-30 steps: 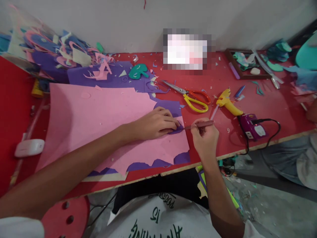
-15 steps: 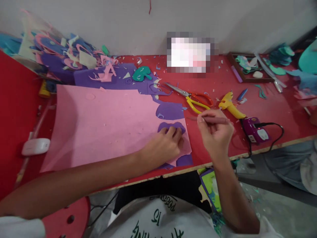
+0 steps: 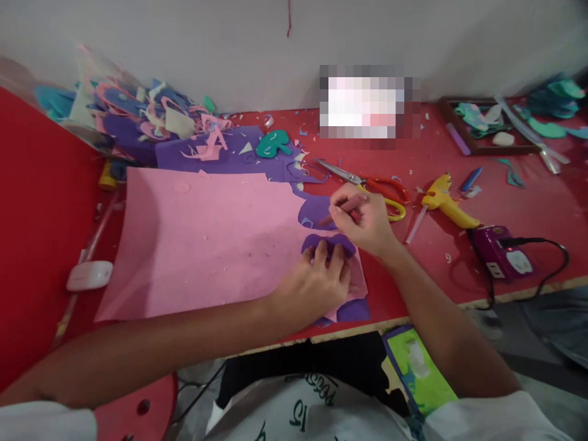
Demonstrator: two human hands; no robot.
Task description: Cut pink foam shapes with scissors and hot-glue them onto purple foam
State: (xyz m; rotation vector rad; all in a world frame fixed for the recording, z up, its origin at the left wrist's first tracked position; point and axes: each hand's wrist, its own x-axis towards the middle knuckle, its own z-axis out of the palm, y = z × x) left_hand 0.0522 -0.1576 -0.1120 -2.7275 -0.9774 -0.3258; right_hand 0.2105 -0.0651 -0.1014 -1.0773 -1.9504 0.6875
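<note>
My left hand [image 3: 319, 283] rests on a small purple foam cutout [image 3: 345, 244], its fingers apart and pressing the piece down. The cutout lies near the right edge of a large pink foam sheet [image 3: 206, 233], partly hidden by those fingers. Just above it, my right hand [image 3: 370, 223] is closed around a slim reddish-brown pen-like tool [image 3: 354, 202]. The tool's tip points left and down, over a purple foam sheet [image 3: 316, 208] showing beside the pink sheet's cut edge. I cannot tell whether the tip touches anything.
Scissors [image 3: 346, 176] with red and yellow handles lie behind my right hand. Further right are a yellow glue gun [image 3: 448, 202], a purple power box [image 3: 498, 245] with a cable and a brown tray [image 3: 487, 149]. Foam scraps [image 3: 169, 116] pile up at back left.
My right hand has moved left with the pen-like tool, from the red table to just above the purple cutout. My left hand still presses the cutout. The view has shifted slightly.
</note>
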